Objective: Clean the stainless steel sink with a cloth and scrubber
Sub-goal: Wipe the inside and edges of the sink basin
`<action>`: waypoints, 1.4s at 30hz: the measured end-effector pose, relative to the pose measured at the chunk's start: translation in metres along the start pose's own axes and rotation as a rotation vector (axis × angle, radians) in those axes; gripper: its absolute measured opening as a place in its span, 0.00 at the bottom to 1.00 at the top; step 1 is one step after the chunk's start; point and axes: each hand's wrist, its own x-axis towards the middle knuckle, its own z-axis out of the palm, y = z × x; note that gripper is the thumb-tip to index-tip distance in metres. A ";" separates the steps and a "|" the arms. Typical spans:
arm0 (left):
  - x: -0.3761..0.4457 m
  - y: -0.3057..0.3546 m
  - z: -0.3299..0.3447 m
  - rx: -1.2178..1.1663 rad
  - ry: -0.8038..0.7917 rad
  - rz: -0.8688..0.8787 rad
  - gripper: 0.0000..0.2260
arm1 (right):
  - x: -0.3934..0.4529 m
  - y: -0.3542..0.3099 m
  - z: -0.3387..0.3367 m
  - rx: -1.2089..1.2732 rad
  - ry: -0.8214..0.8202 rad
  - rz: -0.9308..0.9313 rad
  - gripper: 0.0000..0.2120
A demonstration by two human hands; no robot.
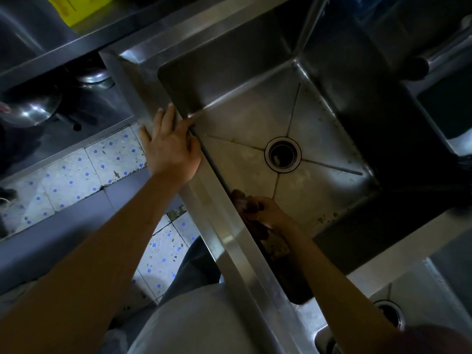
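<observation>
A deep stainless steel sink (319, 118) fills the middle of the view, with a round drain (282, 154) in its creased bottom. My left hand (169, 146) lies flat on the sink's front rim (229, 241), fingers straight. Down inside the basin, against the near wall, my right hand (270, 213) grips a dark reddish cloth (246, 203). The cloth is bunched up and pressed to the wall just below the rim. Brown specks dot the sink bottom near the right corner. No scrubber is visible.
A second sink basin (398, 297) with its own drain lies at the lower right. Metal bowls (30, 111) sit on a low shelf at the left. A yellow object (74, 8) lies on the counter at top left. Tiled floor (76, 175) shows below.
</observation>
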 end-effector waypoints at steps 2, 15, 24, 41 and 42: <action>0.000 0.000 0.000 -0.006 0.004 0.000 0.18 | 0.003 0.008 -0.005 -0.046 -0.026 -0.004 0.15; 0.001 0.000 0.001 -0.002 0.000 -0.003 0.18 | 0.033 0.014 0.001 -0.130 0.031 0.087 0.09; 0.001 -0.001 0.004 -0.008 -0.008 -0.006 0.19 | 0.049 0.010 -0.002 -0.149 -0.006 0.081 0.19; 0.001 -0.003 0.005 0.009 -0.018 0.001 0.20 | 0.048 0.042 -0.004 -0.280 0.026 0.106 0.15; 0.001 -0.003 0.005 0.015 -0.020 0.003 0.20 | 0.047 0.044 -0.006 -0.286 0.019 0.114 0.15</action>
